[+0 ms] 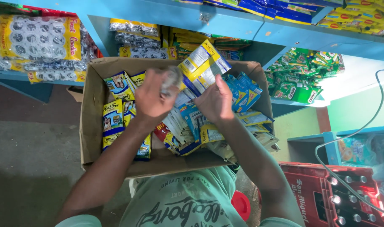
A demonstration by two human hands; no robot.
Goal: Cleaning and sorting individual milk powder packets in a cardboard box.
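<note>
Both my hands are raised over an open cardboard box (91, 126) filled with small sachet packets. My left hand (152, 98) pinches a strip of sachets near its silvery end (171, 80). My right hand (217, 101) grips the same strip lower down; its yellow, white and blue packets (203, 65) stick up between the two hands. Yellow-and-blue sachets (113, 117) lie at the box's left side. Loose blue, white and red sachets (187, 126) are heaped in the middle, under my hands.
Blue shelves (225, 23) behind the box carry candy bags (40, 42), green sachets (301, 75) and yellow packets (364, 19). A red bottle crate (339, 197) stands at lower right with a grey cable (368, 126) above it. Concrete floor (28, 159) lies at left.
</note>
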